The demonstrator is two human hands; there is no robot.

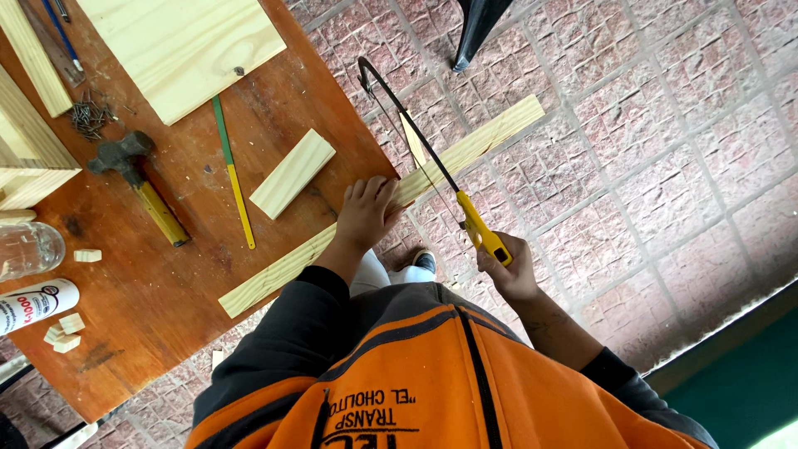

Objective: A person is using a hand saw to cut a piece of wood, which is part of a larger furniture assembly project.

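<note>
A long pale wooden strip (486, 137) lies across the corner of a reddish-brown table (166, 283), with its far end sticking out over the paved floor. My left hand (366, 212) presses flat on the strip at the table's edge. My right hand (507, 270) grips the yellow handle of a black-framed hacksaw (424, 145), whose blade crosses the overhanging strip just right of my left hand.
On the table lie a short wooden block (293, 173), a green and yellow pencil (231, 170), a hammer (137, 183), a pile of nails (90, 116), a pine board (187, 46), a glue bottle (33, 303), a glass jar (25, 248) and small wood offcuts (65, 333).
</note>
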